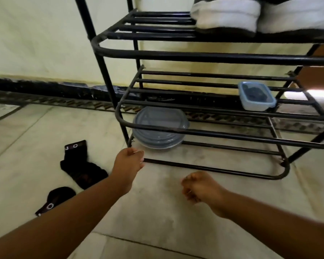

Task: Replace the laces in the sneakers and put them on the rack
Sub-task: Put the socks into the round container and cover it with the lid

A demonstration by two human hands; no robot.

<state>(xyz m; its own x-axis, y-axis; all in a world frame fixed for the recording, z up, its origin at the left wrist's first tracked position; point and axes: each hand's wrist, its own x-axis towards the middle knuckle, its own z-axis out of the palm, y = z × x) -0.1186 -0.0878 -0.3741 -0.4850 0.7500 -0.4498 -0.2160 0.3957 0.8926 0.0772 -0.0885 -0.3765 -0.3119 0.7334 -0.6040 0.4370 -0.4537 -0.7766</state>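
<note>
A black metal shoe rack (pixel 195 57) stands against the wall. Two white sneakers with dark soles (pixel 254 15) sit side by side on its upper shelf, cut off by the top edge. My left hand (pixel 128 162) hovers over the floor by the rack's lower left corner, fingers loosely curled and holding nothing. My right hand (pixel 198 187) hangs above the floor in front of the rack, fingers curled with nothing visible in them. No laces are in view.
A small blue lidded container (pixel 256 97) sits on the middle shelf. Stacked grey round lids or plates (pixel 159 129) lie on the lowest level. Two black socks (pixel 82 169) (pixel 54 200) lie on the pale floor at the left.
</note>
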